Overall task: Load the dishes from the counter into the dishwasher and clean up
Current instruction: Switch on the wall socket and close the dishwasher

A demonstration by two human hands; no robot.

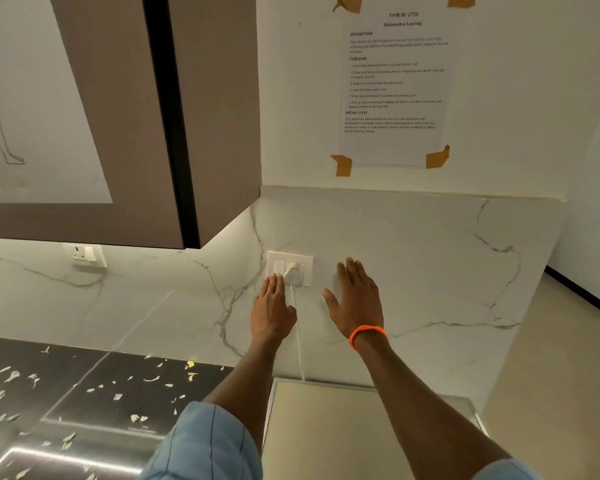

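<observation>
I see no dishes anywhere in this view, and nothing I can firmly call the dishwasher; the pale flat-topped unit (364, 427) under my forearms, at the foot of the wall, may be it, since a white cord (298, 344) drops from the wall socket (290, 269) down behind its back edge, but I cannot tell for sure. No door or rack shows, so I cannot say whether anything is loaded.

My left hand (272, 308) is flat and open, fingers together, fingertips reaching the switch plate just beside the white plug (293, 273); it holds nothing. My right hand (355, 299) is spread wide against the marble wall, just right of the socket, also empty, with an orange band (368, 336) at the wrist. I judge I am at the power switch, which reads as an early step or a check, not loading proper.

The clean-up is plainly not done: the dark worktop (32, 362) to my left is strewn with pale scraps (118, 393), all of them yet to be gathered.

Above, a taped instruction sheet (395, 81) hangs on the wall, and a brown cabinet (118, 116) overhangs the worktop.
</observation>
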